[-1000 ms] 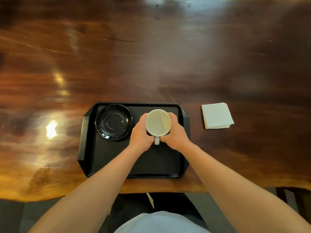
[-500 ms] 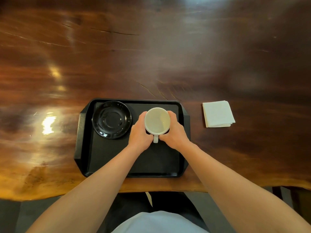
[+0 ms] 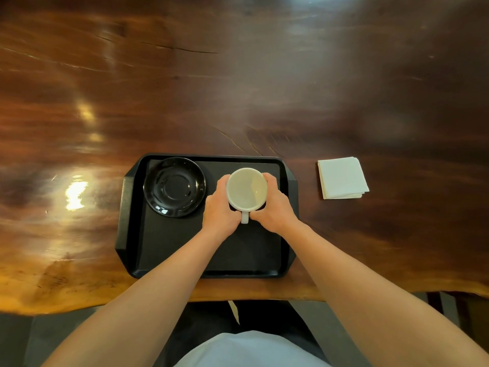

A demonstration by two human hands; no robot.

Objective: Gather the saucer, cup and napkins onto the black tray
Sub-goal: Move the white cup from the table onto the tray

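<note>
Little has changed over the last sec: cup [image 3: 247, 190] is kept cupped between left hand [image 3: 219, 207] and right hand [image 3: 274, 205], both wrapped round its sides, handle toward the person. It sits over the tray [image 3: 164, 245], right of centre; whether it's set down yet can't be told. Saucer [image 3: 174, 186] already lies in the tray's far-left corner. Napkins [image 3: 342, 177] are left on the table [image 3: 264, 88], just right of the tray — judged the last item to be fetched.
</note>
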